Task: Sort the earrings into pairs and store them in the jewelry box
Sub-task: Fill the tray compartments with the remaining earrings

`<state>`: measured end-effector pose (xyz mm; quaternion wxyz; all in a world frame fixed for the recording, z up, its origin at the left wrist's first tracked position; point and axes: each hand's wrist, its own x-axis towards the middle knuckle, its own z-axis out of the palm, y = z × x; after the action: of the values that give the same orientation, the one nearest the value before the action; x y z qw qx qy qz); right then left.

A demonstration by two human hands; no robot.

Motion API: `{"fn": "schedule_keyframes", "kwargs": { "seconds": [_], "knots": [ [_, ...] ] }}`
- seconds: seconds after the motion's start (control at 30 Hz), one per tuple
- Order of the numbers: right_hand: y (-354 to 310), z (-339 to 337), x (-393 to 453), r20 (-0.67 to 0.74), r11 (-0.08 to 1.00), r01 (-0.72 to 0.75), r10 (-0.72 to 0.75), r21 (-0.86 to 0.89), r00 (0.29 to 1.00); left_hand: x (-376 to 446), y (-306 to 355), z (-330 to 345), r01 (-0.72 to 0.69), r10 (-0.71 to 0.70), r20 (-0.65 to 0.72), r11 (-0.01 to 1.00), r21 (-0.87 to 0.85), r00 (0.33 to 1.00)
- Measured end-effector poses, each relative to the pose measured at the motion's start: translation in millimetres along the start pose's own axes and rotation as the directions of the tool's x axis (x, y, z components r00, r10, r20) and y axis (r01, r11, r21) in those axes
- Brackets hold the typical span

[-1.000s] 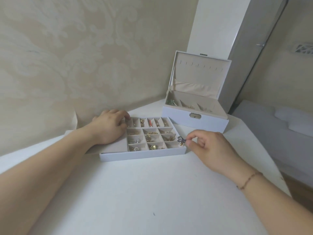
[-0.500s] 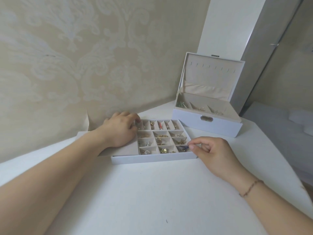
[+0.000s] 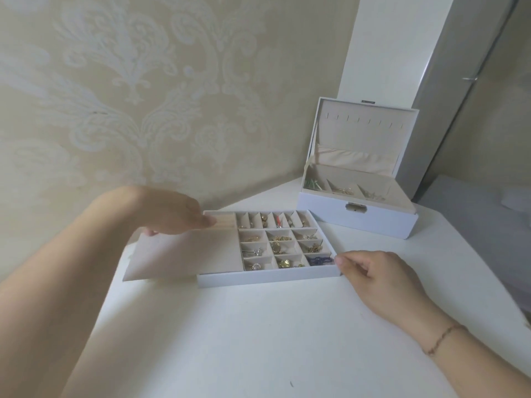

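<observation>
Right hand (image 3: 376, 278), fingers loosely curled, is rested at the near right corner of the white rectangular divided tray (image 3: 267, 278), beside dark blue beaded earrings (image 3: 319, 260). Left hand (image 3: 175, 214), flat with fingers together, is laid over the tray's beige velvet pad (image 3: 186, 254). Behind, the open white jewelry box (image 3: 356, 222) is seen on the white table (image 3: 258, 340).

wall (image 3: 120, 90): cream damask wallpaper; table (image 3: 258, 340): white | right: white pillar (image 3: 382, 47); grey door (image 3: 459, 81)

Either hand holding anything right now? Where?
Right hand grips the tray at its front-right corner. Left hand rests at the tray's back-left, holding nothing.
</observation>
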<state>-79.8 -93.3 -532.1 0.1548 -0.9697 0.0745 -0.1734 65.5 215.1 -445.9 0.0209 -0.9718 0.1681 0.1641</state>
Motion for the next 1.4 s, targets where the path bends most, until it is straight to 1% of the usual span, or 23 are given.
{"fn": "schedule_keyframes", "kwargs": {
  "seconds": [0.03,0.07,0.17,0.23,0.27,0.33,0.37,0.4,0.43,0.47,0.5,0.53,0.6,0.67,0.73,0.77,0.87,0.97,1.0,1.1,1.23,1.33,1.4],
  "knots": [
    [-0.6,0.3,0.1,0.005,0.999,-0.023,0.023,0.022,1.000,-2.9,-2.4,-2.0,-0.001,0.002,0.032,0.998,-0.058,0.999],
    [-1.3,0.2,0.7,0.005,0.997,-0.041,0.041,0.065,0.999,-5.0,-5.1,-4.5,-0.011,0.015,0.033,0.990,-0.137,0.999],
    [-6.4,-1.5,-0.5,0.032,0.978,-0.072,0.067,0.197,0.997,-15.6,-20.1,-15.9,-0.082,0.063,-0.062,0.922,-0.379,0.996],
    [-11.1,-4.3,-7.1,0.102,0.963,-0.042,0.016,0.265,0.995,-26.5,-35.2,-23.5,-0.174,0.131,-0.118,0.833,-0.525,0.984],
    [-13.5,-6.1,-10.6,0.143,0.958,-0.021,-0.021,0.287,0.990,-30.3,-42.2,-25.4,-0.239,0.181,-0.156,0.758,-0.606,0.971],
    [-17.5,-9.3,-16.8,0.181,0.951,0.016,-0.076,0.308,0.980,-30.8,-47.3,-26.1,-0.355,0.284,-0.232,0.544,-0.760,0.930],
    [-16.8,-9.1,-17.7,0.158,0.946,0.028,-0.083,0.324,0.984,-29.5,-43.2,-25.4,-0.388,0.357,-0.244,0.422,-0.819,0.902],
    [-15.0,-8.1,-17.8,0.106,0.935,0.039,-0.081,0.353,0.991,-26.7,-35.0,-23.7,-0.397,0.433,-0.239,0.324,-0.859,0.869],
    [-11.2,-6.1,-16.4,0.053,0.924,0.032,-0.056,0.380,0.997,-24.5,-21.1,-21.0,-0.402,0.491,-0.231,0.279,-0.872,0.840],
    [-8.2,-5.5,-15.0,0.017,0.913,0.019,-0.029,0.407,0.999,-19.3,-6.2,-15.0,-0.427,0.512,-0.232,0.305,-0.851,0.827],
    [-4.6,-5.0,-13.4,-0.008,0.904,-0.002,0.006,0.427,1.000,-17.4,11.9,-8.7,-0.471,0.511,-0.240,0.388,-0.792,0.825],
    [0.2,-3.9,-12.0,-0.028,0.899,-0.023,0.039,0.438,0.999,-15.4,30.2,-1.3,-0.513,0.510,-0.242,0.498,-0.699,0.826],
    [6.7,-3.6,-10.1,-0.059,0.890,-0.026,0.060,0.455,0.996,-17.2,62.8,13.0,-0.572,0.556,-0.193,0.668,-0.476,0.809],
    [8.6,-5.1,-9.8,-0.039,0.899,-0.011,0.031,0.438,0.999,-19.9,84.9,28.1,-0.610,0.614,-0.080,0.746,-0.267,0.785],
    [5.9,-6.2,-11.8,-0.007,0.910,0.021,-0.020,0.414,1.000,-21.8,96.8,39.9,-0.591,0.592,-0.012,0.803,-0.078,0.806],
    [2.5,-7.9,-13.9,0.005,0.910,0.051,-0.058,0.411,0.998,-22.7,100.0,42.9,-0.577,0.577,-0.006,0.816,-0.032,0.817],
    [-1.6,-9.8,-16.7,0.014,0.918,0.128,-0.143,0.376,0.990,-22.2,101.3,45.9,-0.550,0.550,-0.004,0.835,-0.025,0.835],
    [-4.0,-9.9,-18.8,0.045,0.931,0.172,-0.197,0.321,0.979,-21.0,99.9,46.6,-0.494,0.494,0.024,0.869,0.007,0.869],
    [-4.7,-9.7,-18.9,0.052,0.933,0.181,-0.206,0.310,0.977,-19.9,100.1,48.0,-0.494,0.493,0.033,0.869,0.024,0.869],
    [-6.2,-8.6,-18.1,0.047,0.929,0.204,-0.229,0.308,0.972,-19.0,103.4,51.1,-0.521,0.520,0.029,0.853,0.047,0.854],
    [-9.3,-8.4,-18.0,0.041,0.930,0.187,-0.211,0.316,0.977,-15.9,102.6,52.6,-0.507,0.507,0.020,0.860,0.056,0.862],
    [-14.4,-7.3,-16.8,0.078,0.941,0.154,-0.185,0.303,0.980,-10.3,101.0,56.8,-0.496,0.500,0.011,0.855,0.150,0.866],
    [-16.2,-6.9,-18.3,0.076,0.949,0.150,-0.177,0.276,0.981,-9.7,101.2,58.3,-0.488,0.495,0.010,0.853,0.186,0.869]
  ]
}}
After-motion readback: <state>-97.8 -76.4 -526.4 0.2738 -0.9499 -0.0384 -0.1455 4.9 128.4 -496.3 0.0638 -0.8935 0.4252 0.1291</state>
